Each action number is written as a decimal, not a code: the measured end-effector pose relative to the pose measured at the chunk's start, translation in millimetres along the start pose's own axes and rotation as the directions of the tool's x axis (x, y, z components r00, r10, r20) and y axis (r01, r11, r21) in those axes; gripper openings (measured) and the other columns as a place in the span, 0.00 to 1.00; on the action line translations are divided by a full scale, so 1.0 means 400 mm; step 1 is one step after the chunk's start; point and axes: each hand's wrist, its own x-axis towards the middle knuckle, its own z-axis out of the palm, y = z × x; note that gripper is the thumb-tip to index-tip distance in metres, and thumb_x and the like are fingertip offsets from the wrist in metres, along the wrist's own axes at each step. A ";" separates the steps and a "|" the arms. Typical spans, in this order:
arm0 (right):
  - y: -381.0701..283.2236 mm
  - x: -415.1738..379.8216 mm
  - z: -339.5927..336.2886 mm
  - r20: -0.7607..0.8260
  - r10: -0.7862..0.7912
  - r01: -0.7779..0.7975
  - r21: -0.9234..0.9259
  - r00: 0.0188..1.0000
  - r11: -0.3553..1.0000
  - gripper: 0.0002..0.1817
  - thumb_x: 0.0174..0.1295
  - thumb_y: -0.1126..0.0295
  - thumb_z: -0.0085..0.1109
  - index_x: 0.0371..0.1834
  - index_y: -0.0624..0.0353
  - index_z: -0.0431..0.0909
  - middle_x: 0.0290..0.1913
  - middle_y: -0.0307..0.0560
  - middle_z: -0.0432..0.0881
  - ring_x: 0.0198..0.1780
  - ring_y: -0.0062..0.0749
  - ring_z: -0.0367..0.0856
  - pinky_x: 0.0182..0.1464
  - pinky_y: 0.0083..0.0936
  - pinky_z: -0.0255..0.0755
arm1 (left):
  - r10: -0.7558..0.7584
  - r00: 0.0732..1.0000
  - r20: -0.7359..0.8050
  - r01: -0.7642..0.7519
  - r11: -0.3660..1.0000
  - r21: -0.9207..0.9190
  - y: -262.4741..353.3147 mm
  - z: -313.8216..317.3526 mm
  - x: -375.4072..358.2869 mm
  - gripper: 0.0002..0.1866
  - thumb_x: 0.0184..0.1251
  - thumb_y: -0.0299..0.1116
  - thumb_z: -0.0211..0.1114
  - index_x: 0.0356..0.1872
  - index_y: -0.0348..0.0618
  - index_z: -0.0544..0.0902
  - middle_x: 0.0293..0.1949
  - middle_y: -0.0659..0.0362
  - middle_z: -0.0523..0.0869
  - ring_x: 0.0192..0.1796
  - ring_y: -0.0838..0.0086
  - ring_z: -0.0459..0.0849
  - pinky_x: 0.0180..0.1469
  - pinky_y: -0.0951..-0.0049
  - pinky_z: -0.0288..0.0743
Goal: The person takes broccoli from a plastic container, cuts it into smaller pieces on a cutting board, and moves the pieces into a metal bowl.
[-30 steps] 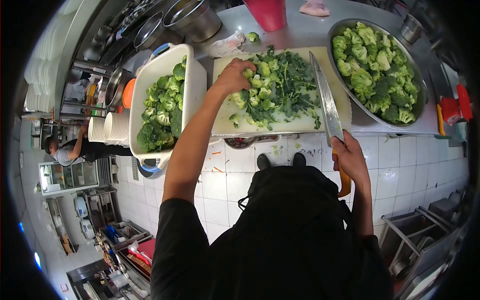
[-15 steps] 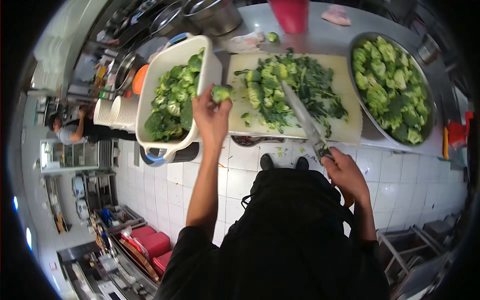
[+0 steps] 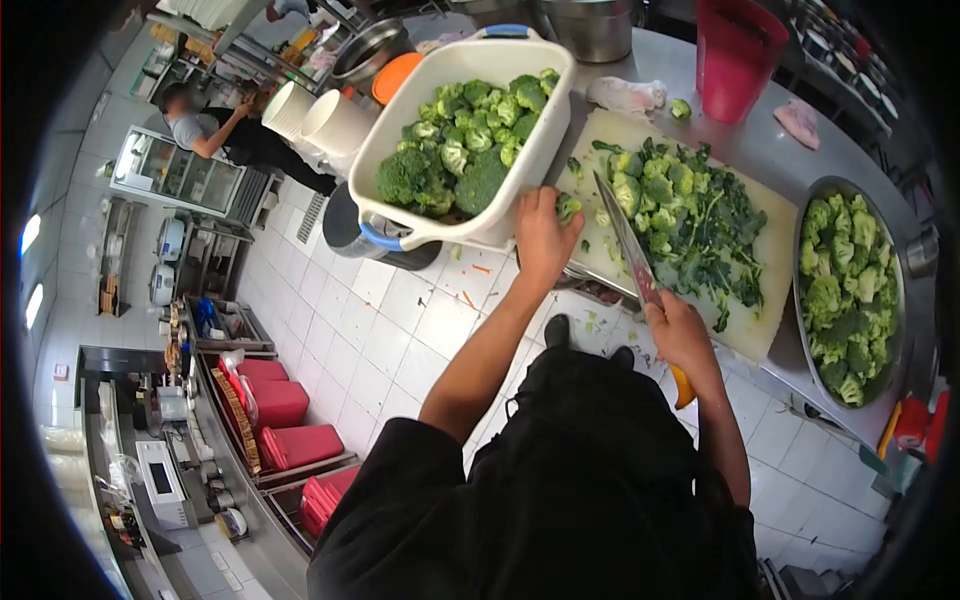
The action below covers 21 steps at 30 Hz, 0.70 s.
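Between the fingers of my left hand [image 3: 547, 238] is a small broccoli piece [image 3: 568, 208], beside the left edge of the white cutting board [image 3: 765, 325]. My right hand [image 3: 682, 330] grips a large knife [image 3: 630, 245], its blade pointing up and left over the board. Cut florets [image 3: 655, 190] and dark green leaves [image 3: 725, 230] lie on the board, right of the blade. Left of the board stands a white tub [image 3: 548, 105] with broccoli in it. An oval metal bowl [image 3: 803, 330] full of florets [image 3: 845, 265] is to the right.
A red container [image 3: 738, 65], a crumpled cloth [image 3: 628, 95] and a loose floret [image 3: 680, 108] are behind the board. White stacked containers [image 3: 338, 125] stand beyond the tub. Another person [image 3: 215, 135] stands at the far left. Red bins [image 3: 275, 400] are at the lower left.
The view has turned, so the counter now slants down to the right. My left hand, with the broccoli piece, is nearer the board and the knife blade.
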 end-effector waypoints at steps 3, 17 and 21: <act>0.002 -0.024 -0.016 -0.044 -0.032 0.030 -0.047 0.999 0.998 0.13 0.74 0.62 0.52 0.45 0.64 0.75 0.37 0.68 0.85 0.45 0.71 0.81 0.47 0.58 0.73 | 0.084 0.994 0.075 -0.087 0.995 0.042 -0.009 0.043 -0.026 0.22 0.53 0.28 0.77 0.50 0.34 0.84 0.45 0.47 0.81 0.50 0.49 0.78 0.54 0.55 0.76; -0.036 -0.184 -0.044 0.021 0.024 -0.018 -0.229 1.000 0.973 0.12 0.74 0.62 0.52 0.48 0.61 0.75 0.32 0.68 0.83 0.41 0.72 0.81 0.45 0.60 0.70 | -0.025 0.946 0.324 0.148 0.921 -0.360 -0.088 0.032 -0.021 0.23 0.59 0.17 0.64 0.57 0.40 0.86 0.57 0.50 0.86 0.50 0.64 0.88 0.53 0.69 0.83; -0.046 -0.178 -0.036 0.044 0.026 -0.013 -0.272 0.999 0.962 0.11 0.73 0.64 0.52 0.46 0.62 0.75 0.31 0.67 0.84 0.41 0.70 0.83 0.46 0.60 0.74 | -0.004 0.905 0.426 0.145 0.944 -0.298 -0.061 -0.007 0.013 0.19 0.56 0.18 0.65 0.50 0.38 0.89 0.56 0.50 0.86 0.53 0.55 0.87 0.58 0.63 0.82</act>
